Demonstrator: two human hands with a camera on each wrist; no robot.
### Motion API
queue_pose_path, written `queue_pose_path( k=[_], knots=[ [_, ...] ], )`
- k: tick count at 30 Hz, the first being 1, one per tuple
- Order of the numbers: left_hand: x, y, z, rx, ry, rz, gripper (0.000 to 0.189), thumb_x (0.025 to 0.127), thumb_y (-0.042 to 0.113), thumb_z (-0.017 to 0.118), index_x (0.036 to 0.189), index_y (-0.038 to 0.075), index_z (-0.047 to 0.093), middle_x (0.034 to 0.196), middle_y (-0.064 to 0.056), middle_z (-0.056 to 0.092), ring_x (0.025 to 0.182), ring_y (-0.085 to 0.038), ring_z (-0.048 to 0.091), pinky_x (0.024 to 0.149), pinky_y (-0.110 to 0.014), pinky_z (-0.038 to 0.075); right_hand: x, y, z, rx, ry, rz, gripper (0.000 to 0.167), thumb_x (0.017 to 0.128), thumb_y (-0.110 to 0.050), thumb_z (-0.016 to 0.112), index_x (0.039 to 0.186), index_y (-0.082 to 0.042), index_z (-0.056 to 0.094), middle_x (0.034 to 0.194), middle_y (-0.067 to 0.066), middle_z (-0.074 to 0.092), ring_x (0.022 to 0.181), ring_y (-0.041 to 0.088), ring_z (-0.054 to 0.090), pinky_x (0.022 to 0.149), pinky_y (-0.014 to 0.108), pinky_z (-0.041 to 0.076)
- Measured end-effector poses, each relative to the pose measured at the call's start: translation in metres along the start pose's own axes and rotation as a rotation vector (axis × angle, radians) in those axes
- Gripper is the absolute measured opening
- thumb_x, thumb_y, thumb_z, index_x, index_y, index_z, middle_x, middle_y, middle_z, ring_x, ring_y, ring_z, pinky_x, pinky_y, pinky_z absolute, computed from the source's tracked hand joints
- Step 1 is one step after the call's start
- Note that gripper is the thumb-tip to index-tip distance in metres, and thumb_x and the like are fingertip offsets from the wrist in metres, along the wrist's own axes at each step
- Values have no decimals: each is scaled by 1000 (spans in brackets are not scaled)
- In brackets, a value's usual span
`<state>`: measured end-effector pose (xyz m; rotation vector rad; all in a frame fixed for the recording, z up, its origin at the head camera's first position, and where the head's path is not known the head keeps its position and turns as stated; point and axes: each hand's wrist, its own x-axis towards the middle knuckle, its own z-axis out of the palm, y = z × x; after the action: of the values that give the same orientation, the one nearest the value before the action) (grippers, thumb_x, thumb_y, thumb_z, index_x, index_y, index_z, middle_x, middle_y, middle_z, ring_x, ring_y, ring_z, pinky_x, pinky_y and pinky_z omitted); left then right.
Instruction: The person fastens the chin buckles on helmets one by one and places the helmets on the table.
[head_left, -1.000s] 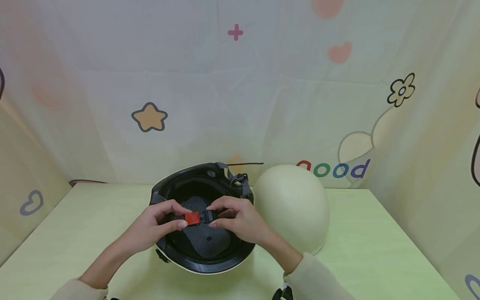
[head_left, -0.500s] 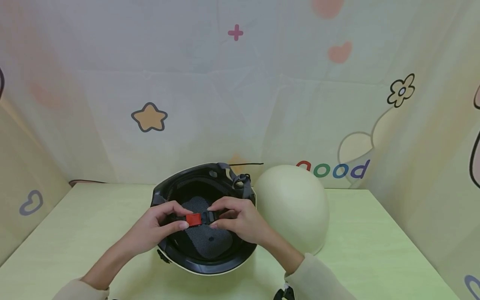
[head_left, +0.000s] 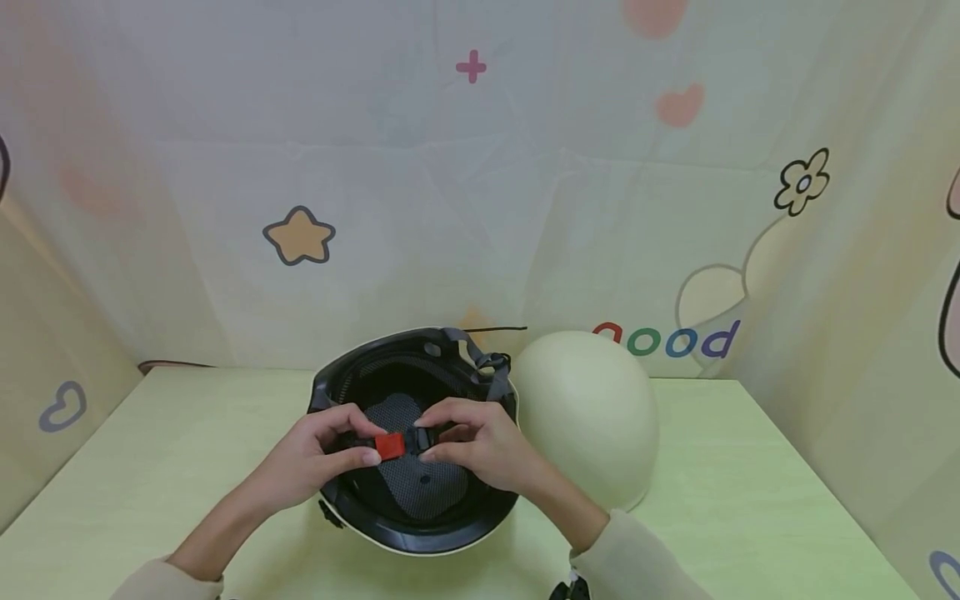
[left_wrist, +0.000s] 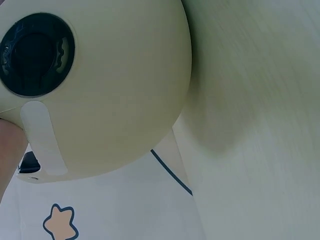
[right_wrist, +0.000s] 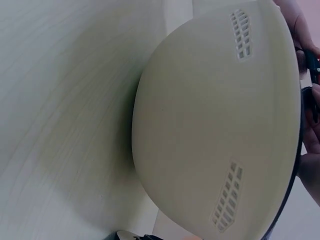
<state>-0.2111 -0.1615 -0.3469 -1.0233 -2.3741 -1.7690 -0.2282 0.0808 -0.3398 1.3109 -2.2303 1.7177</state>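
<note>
In the head view a helmet [head_left: 420,542] lies upturned on the table, its black padded inside facing up. Its chin strap buckle spans the opening. My left hand [head_left: 307,454] pinches the red part [head_left: 389,446] between thumb and forefinger. From the other side, my right hand [head_left: 476,442] pinches the black part [head_left: 420,439], and the two parts stand end to end. The cream shell [left_wrist: 120,90] with a round black disc fills much of the left wrist view. On the shell [right_wrist: 210,115] in the right wrist view are two slotted vents.
A cream dome [head_left: 585,417] stands right of the helmet, close beside it. The pale green table [head_left: 750,500] ends at a patterned curtain [head_left: 480,208] behind and at both sides. A small black object [head_left: 570,588] shows at the bottom edge near the right sleeve.
The helmet has shifted slightly right and toward the person. Both hands and the buckle have moved a little the same way, their pinches unchanged.
</note>
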Motion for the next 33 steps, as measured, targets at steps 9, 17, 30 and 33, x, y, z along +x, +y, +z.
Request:
queue_pose_path(
  k=[9, 17, 30, 33],
  knots=[
    [0, -2, 1, -17, -6, 32, 15, 81, 3, 66, 95, 4, 63, 89, -3, 59, 73, -12, 55, 64, -26, 49, -2, 1, 1, -3, -13, -25, 23, 75, 5, 69, 97, 5, 62, 96, 17, 61, 86, 17, 57, 75, 33, 52],
    [1, -2, 4, -41, -29, 40, 14, 81, 2, 66, 94, 4, 63, 87, -1, 59, 73, -13, 55, 65, -26, 49, -4, -2, 1, 6, -29, -38, 25, 74, 8, 70, 97, 5, 62, 97, 18, 61, 88, 15, 56, 73, 45, 51],
    [-1, -4, 4, -37, 2, 30, 13, 80, 2, 68, 92, 6, 64, 81, 1, 57, 69, -11, 53, 59, -25, 46, -4, -4, 5, 14, -25, -24, 25, 73, 9, 70, 96, 6, 62, 96, 18, 61, 85, 12, 56, 74, 40, 52],
    [-1, -5, 4, -52, 7, 50, 15, 79, 0, 67, 91, 8, 64, 80, 2, 57, 68, -9, 53, 58, -25, 46, -3, -4, 5, 14, -23, -32, 25, 72, 9, 70, 96, 6, 62, 96, 19, 61, 86, 12, 56, 74, 40, 52]
  ],
)
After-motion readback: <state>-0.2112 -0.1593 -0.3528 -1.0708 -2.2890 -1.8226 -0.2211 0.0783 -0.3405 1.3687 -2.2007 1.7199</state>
